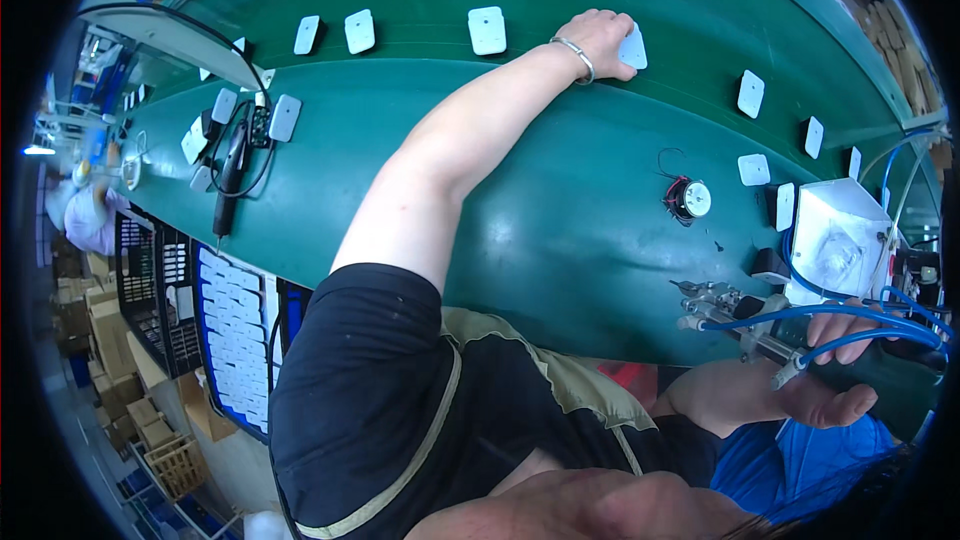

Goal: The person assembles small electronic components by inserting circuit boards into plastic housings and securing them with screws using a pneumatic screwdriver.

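Note:
My left arm reaches far forward across the green bench, a metal bangle at the wrist. My left hand (pixel 600 38) closes round a small case with a white rounded face (pixel 633 48) on the far green strip. Part of that case is hidden by the fingers. At the right, my right hand (pixel 832 365) sits low by the bench edge, fingers and thumb apart, nothing visibly held. Just beside it is a metal pneumatic fixture (pixel 745 320) with blue air hoses (pixel 850 312). A small round motor with thin wires (pixel 690 199) lies on the bench.
More white-faced cases (pixel 487 31) stand spaced along the far strip. A corded electric screwdriver (pixel 232 175) lies at the left among several cases. A white angled box (pixel 838 240) stands at the right. Below the bench's left edge is a tray of white pieces (pixel 235 330).

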`<state>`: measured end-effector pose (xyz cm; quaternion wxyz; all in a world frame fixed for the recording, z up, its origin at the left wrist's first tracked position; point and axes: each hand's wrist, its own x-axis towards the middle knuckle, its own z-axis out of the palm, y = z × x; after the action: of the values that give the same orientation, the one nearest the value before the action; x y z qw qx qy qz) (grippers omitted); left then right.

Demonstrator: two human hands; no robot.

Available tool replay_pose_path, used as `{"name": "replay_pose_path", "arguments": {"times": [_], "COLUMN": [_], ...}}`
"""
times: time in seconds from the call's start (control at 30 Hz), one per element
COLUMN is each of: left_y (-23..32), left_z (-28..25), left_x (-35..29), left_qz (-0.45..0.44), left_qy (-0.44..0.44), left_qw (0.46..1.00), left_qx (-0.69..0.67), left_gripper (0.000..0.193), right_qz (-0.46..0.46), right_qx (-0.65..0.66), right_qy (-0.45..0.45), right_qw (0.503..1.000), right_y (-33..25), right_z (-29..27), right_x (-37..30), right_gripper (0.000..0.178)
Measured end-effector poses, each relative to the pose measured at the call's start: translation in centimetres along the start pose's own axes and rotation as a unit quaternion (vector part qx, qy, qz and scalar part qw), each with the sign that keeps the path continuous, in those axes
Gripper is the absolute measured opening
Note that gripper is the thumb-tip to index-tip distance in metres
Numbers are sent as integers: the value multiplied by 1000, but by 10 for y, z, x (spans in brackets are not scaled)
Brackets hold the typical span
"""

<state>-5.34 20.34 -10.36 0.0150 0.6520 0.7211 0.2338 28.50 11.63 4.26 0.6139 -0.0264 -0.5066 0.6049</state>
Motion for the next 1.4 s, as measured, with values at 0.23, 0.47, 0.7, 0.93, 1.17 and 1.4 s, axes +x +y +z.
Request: {"name": "replay_pose_path", "arguments": {"times": [0.23, 0.47, 0.7, 0.93, 1.17, 1.4], "left_y": [63, 66, 10, -102, -116, -50], "left_z": [-11, 2, -66, -139, -129, -144], "left_x": [-58, -40, -141, -297, -304, -242], "left_qz": [161, 109, 58, -337, -256, -93], "left_qy": [-69, -16, 61, 157, 147, 222], "left_qw": [979, 991, 993, 924, 944, 962], "left_qx": [-102, -70, -88, 85, 150, 132], "left_gripper": [49, 49, 49, 52, 61, 48], "right_qz": [34, 55, 84, 96, 93, 85], "right_qx": [-23, -21, 58, 76, 69, 11], "right_qy": [-83, -97, -90, -157, -125, -133], "right_qw": [996, 994, 991, 980, 985, 987], "right_y": [-13, -23, -37, -21, -21, -15], "right_z": [-2, -1, -33, -44, -10, 11], "right_x": [3, -4, -7, 11, -3, 0], "right_gripper": [54, 51, 51, 53, 58, 51]}}
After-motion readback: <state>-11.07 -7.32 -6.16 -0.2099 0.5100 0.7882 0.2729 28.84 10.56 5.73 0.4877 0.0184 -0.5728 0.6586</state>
